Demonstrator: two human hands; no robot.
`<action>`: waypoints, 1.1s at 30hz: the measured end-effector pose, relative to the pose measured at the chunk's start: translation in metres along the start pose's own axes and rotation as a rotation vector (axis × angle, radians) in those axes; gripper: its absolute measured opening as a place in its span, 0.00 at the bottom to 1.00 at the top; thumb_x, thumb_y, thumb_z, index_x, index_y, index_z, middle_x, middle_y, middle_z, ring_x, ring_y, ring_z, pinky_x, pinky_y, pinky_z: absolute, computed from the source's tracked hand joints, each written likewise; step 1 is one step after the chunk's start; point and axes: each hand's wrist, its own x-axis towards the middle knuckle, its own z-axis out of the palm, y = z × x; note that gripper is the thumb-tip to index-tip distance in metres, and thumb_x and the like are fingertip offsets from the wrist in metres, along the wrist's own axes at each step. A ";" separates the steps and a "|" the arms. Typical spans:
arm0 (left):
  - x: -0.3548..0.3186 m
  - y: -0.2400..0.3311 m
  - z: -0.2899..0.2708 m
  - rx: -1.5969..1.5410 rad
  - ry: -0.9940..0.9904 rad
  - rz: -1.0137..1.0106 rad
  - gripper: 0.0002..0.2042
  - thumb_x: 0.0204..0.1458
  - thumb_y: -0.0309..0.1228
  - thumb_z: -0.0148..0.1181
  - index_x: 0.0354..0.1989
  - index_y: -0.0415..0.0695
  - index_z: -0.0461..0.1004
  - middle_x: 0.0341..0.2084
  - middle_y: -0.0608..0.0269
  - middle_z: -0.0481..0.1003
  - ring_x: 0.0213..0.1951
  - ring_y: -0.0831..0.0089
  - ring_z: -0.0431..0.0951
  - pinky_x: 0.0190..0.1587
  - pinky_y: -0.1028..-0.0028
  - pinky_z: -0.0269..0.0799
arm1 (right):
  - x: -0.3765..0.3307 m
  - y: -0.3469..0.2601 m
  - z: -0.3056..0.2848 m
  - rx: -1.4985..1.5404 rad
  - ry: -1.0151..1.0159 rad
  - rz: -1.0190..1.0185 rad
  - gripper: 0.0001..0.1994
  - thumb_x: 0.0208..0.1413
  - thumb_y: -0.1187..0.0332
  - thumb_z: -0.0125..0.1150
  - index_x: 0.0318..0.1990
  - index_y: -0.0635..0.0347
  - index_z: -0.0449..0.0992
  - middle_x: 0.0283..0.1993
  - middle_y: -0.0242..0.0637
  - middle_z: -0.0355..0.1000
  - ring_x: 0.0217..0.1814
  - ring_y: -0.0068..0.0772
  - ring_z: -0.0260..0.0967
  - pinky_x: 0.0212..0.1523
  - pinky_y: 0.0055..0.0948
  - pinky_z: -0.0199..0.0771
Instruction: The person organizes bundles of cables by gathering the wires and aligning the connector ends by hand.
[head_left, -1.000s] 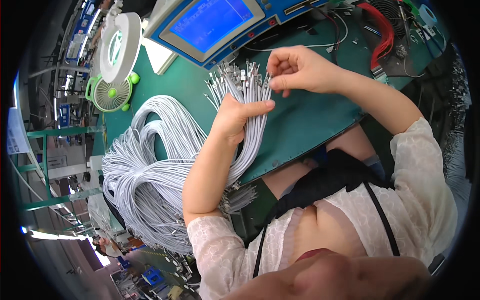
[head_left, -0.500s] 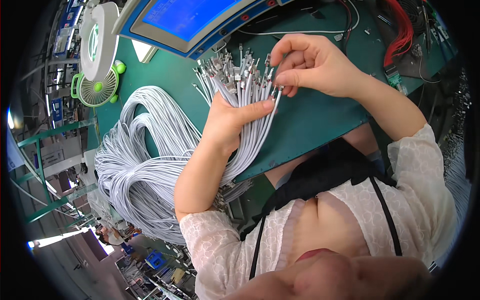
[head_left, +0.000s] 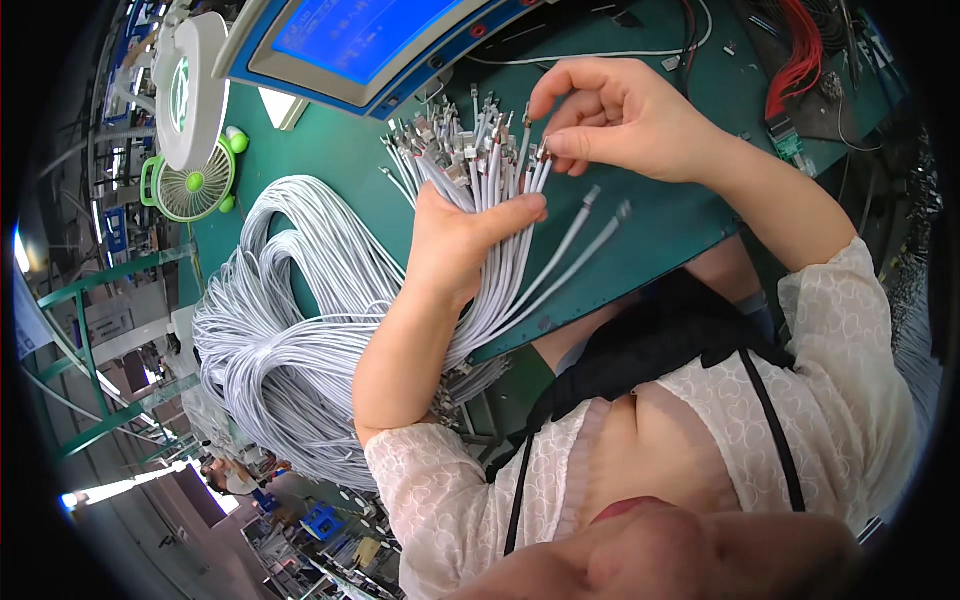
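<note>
I see the left hand wrapped around a bundle of white cables above the green bench, right hand pinching one connector tip (perhaps two), loose coils trailing left.

Green workbench — white cable bundle, small fan

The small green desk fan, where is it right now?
Head view, upper left: the small green desk fan stands on the green table, under the white ring lamp, beside the grey cable loops.
</note>
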 end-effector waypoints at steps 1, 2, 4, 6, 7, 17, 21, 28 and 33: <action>0.000 0.000 0.003 0.007 0.013 0.012 0.16 0.35 0.16 0.63 0.37 0.35 0.70 0.29 0.59 0.74 0.28 0.73 0.75 0.32 0.75 0.72 | 0.000 0.000 -0.001 -0.004 0.013 0.013 0.10 0.49 0.74 0.57 0.39 0.64 0.68 0.27 0.35 0.71 0.26 0.21 0.70 0.27 0.17 0.71; 0.000 0.000 0.004 0.003 0.015 0.010 0.16 0.35 0.16 0.63 0.37 0.35 0.70 0.29 0.59 0.74 0.28 0.73 0.75 0.32 0.75 0.72 | 0.000 -0.001 -0.001 -0.009 0.027 0.027 0.09 0.49 0.73 0.57 0.38 0.65 0.68 0.26 0.36 0.72 0.27 0.22 0.71 0.28 0.18 0.72; 0.001 0.002 0.004 0.012 0.018 -0.007 0.16 0.35 0.16 0.63 0.36 0.35 0.69 0.27 0.59 0.74 0.27 0.72 0.75 0.32 0.75 0.72 | -0.001 0.000 -0.004 -0.012 0.027 0.031 0.08 0.50 0.73 0.56 0.38 0.65 0.69 0.26 0.36 0.72 0.27 0.22 0.71 0.28 0.18 0.72; 0.001 0.003 0.006 -0.018 0.033 -0.010 0.15 0.36 0.17 0.63 0.35 0.35 0.69 0.26 0.60 0.73 0.26 0.72 0.74 0.32 0.75 0.72 | -0.001 0.000 -0.005 -0.014 0.028 0.032 0.08 0.50 0.73 0.56 0.37 0.65 0.69 0.27 0.36 0.72 0.27 0.22 0.71 0.28 0.18 0.72; 0.001 0.003 0.006 -0.026 0.030 -0.019 0.16 0.36 0.17 0.63 0.36 0.35 0.69 0.26 0.60 0.73 0.26 0.72 0.74 0.32 0.75 0.72 | -0.001 -0.001 -0.004 -0.019 0.027 0.020 0.08 0.50 0.73 0.55 0.38 0.65 0.69 0.27 0.36 0.71 0.27 0.22 0.71 0.28 0.18 0.72; 0.001 -0.002 0.002 0.048 0.051 -0.025 0.19 0.32 0.17 0.67 0.37 0.38 0.70 0.27 0.63 0.73 0.30 0.76 0.73 0.35 0.77 0.72 | 0.000 -0.002 -0.005 -0.047 -0.029 0.034 0.09 0.50 0.74 0.56 0.40 0.63 0.68 0.27 0.31 0.70 0.28 0.17 0.69 0.29 0.15 0.70; 0.001 -0.002 0.004 0.068 0.010 -0.029 0.19 0.32 0.18 0.67 0.37 0.37 0.70 0.28 0.63 0.73 0.30 0.76 0.73 0.35 0.77 0.72 | 0.002 0.007 -0.002 -0.039 -0.034 -0.032 0.10 0.50 0.74 0.56 0.41 0.62 0.67 0.27 0.32 0.70 0.29 0.16 0.69 0.29 0.14 0.70; -0.001 0.004 0.004 0.026 0.008 0.045 0.17 0.36 0.19 0.65 0.38 0.36 0.71 0.29 0.60 0.76 0.30 0.75 0.75 0.37 0.76 0.72 | 0.001 -0.001 -0.002 -0.032 -0.017 0.012 0.12 0.49 0.73 0.56 0.42 0.64 0.68 0.27 0.39 0.73 0.27 0.22 0.71 0.30 0.19 0.72; 0.001 0.001 0.004 0.027 -0.048 -0.007 0.18 0.36 0.18 0.65 0.39 0.35 0.70 0.30 0.59 0.75 0.31 0.75 0.75 0.36 0.77 0.72 | 0.004 -0.001 -0.011 0.037 0.074 0.012 0.09 0.52 0.71 0.55 0.40 0.64 0.69 0.28 0.38 0.72 0.28 0.22 0.72 0.29 0.19 0.73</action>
